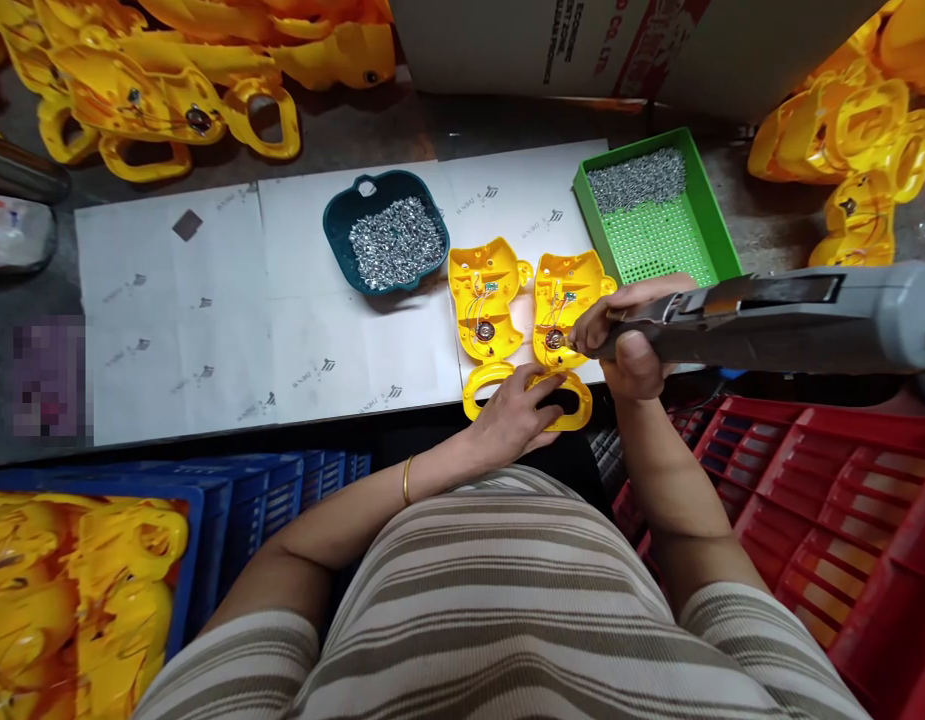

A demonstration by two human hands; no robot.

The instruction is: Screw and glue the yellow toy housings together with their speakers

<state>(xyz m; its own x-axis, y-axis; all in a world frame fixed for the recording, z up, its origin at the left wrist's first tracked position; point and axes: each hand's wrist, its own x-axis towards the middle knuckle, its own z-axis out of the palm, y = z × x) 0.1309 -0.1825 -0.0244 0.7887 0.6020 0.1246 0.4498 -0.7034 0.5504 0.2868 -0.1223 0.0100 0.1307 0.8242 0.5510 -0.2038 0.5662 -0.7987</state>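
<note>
Two yellow plastic toy shells lie side by side, hollow side up, with thin wires, a small circuit board and a round speaker inside each. My left hand [516, 418] rests at the ring handle of the right shell [574, 275], its fingers bent over the handle. The left shell [483, 290] lies just beyond that hand. In my right hand [636, 345] is a grey power screwdriver [777, 318], tilted almost flat, its tip at the speaker of the right shell. My right fingers wrap round the tool's front end, and whether a screw sits on the tip is too small to tell.
A dark green bowl [336, 235] and a light green basket [713, 215] hold many small metal screws. More yellow shells [154, 95] are piled at the back left and right. A blue crate [207, 540] stands front left, a red crate [799, 480] at right, a large carton [499, 45] behind.
</note>
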